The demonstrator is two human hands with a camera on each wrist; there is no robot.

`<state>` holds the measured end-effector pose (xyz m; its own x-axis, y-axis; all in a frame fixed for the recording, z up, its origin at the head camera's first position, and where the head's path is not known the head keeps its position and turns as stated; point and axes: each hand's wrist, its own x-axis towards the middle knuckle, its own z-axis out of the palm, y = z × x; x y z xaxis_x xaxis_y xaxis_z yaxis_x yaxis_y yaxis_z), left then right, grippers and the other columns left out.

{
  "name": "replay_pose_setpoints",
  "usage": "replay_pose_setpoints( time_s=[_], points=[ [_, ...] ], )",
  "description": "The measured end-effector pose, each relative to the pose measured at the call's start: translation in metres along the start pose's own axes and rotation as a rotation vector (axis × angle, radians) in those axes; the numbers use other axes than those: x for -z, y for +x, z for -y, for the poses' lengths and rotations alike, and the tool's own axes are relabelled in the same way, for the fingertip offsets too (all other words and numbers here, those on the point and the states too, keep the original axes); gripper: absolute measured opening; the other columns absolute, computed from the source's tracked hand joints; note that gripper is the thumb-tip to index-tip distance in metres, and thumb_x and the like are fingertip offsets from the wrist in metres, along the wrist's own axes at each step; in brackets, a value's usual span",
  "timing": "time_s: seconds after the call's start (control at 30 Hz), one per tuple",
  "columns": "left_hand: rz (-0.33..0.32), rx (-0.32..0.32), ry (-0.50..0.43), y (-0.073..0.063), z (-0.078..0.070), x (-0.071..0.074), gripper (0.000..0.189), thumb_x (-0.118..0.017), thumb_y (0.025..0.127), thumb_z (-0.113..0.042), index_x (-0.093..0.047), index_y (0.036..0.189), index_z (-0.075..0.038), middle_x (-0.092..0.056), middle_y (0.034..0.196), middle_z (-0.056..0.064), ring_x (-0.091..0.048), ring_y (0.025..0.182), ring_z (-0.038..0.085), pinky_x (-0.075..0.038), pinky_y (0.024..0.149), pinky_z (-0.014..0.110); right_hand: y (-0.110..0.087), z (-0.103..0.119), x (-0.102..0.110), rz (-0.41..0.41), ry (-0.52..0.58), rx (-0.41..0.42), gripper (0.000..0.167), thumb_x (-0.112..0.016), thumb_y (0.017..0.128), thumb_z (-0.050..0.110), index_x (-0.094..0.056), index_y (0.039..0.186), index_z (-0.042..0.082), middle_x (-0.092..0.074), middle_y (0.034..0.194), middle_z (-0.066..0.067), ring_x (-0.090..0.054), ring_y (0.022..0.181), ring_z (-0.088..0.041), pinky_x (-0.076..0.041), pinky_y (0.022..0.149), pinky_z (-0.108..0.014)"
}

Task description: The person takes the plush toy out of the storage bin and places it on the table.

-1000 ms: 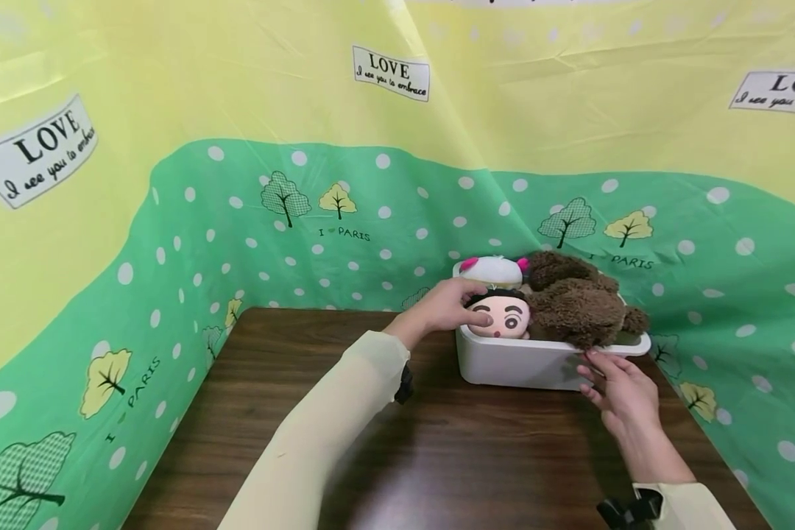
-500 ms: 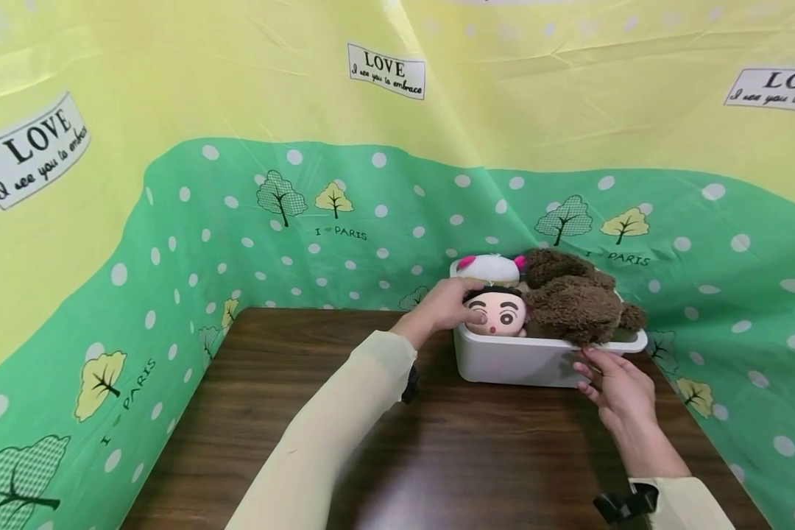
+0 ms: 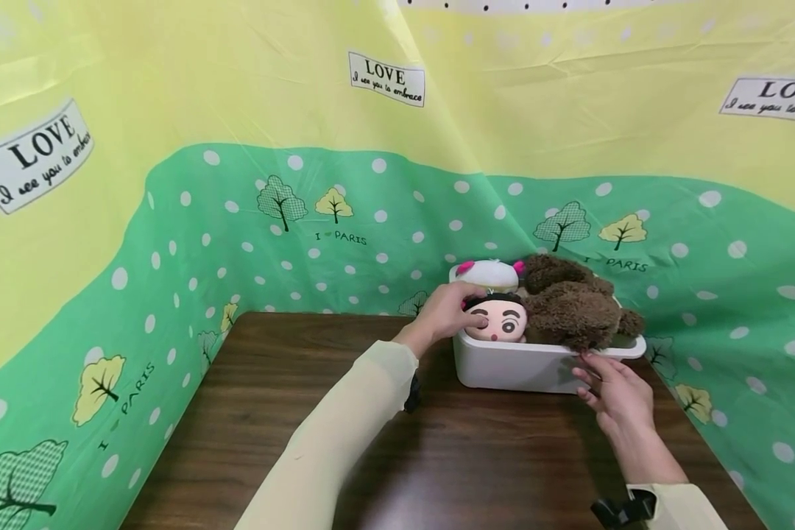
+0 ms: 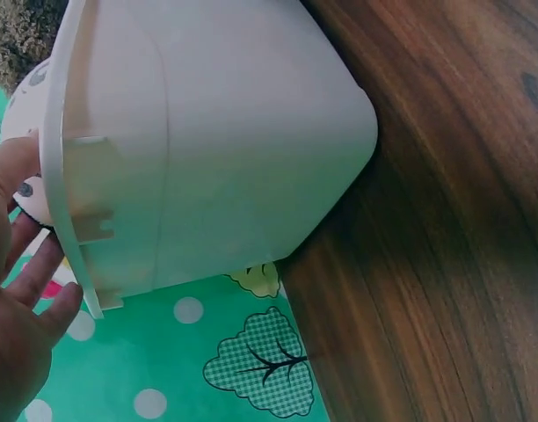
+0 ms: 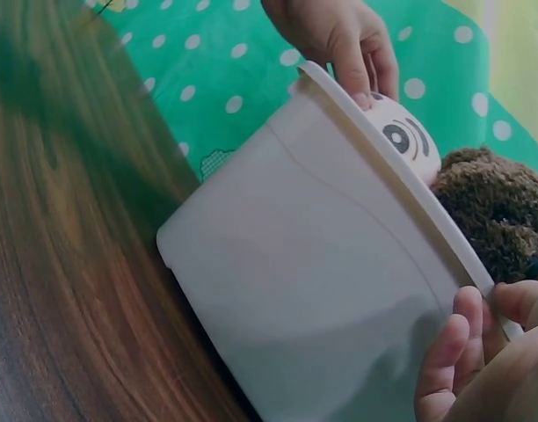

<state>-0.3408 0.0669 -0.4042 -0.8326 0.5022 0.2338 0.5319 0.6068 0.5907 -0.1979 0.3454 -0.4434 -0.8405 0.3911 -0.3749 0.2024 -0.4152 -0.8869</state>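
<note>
Right fingers [image 5: 445, 352] are pinching a white plastic bin [image 3: 520, 369]; left fingers [image 3: 473, 321], a round-faced pink plush doll [image 3: 505, 318] inside (shaggy brown plush [image 3: 573, 313] between).

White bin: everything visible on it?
The white bin looks like smooth plastic, with rounded corners, a flared rim and small tabs under the rim near its left end. It stands upright on the table, holding a doll, a white toy and a brown plush. The right hand pinches its front rim; the left hand grips the doll, rim contact there unclear.
</note>
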Motion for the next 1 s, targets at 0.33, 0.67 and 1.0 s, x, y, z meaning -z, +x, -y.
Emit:
replay_pose_setpoints(
  time_s=[0.33,0.67,1.0],
  points=[
    [-0.060,-0.030,0.009,-0.001,-0.010,0.004,0.043,-0.083,0.088,-0.032,-0.073,0.128,-0.019,-0.072,0.121,-0.006,-0.063,0.111,0.009,-0.052,0.097,0.024,-0.001,0.000,-0.001,-0.002,0.023,0.030,0.007,-0.078,0.093,0.025,-0.074,0.096,0.021,-0.078,0.085,0.012,-0.072,0.072,-0.007,-0.054,0.053,-0.030],
    [-0.117,-0.066,-0.035,0.000,-0.020,0.027,0.037,-0.084,0.088,-0.027,-0.075,0.123,-0.016,-0.074,0.112,-0.004,-0.064,0.099,0.010,-0.052,0.084,0.020,-0.001,0.000,-0.006,-0.029,0.017,0.019,0.009,-0.078,0.093,0.024,-0.071,0.098,0.020,-0.077,0.084,0.012,-0.071,0.071,-0.007,-0.055,0.054,-0.030],
    [-0.198,-0.059,-0.233,-0.005,-0.032,0.081,0.037,-0.083,0.089,-0.024,-0.074,0.123,-0.013,-0.074,0.111,-0.001,-0.065,0.102,0.013,-0.056,0.080,0.023,0.000,0.001,-0.006,-0.056,0.011,0.017,0.013,-0.077,0.094,0.023,-0.067,0.102,0.018,-0.076,0.083,0.010,-0.071,0.070,-0.008,-0.054,0.053,-0.031]
  ],
)
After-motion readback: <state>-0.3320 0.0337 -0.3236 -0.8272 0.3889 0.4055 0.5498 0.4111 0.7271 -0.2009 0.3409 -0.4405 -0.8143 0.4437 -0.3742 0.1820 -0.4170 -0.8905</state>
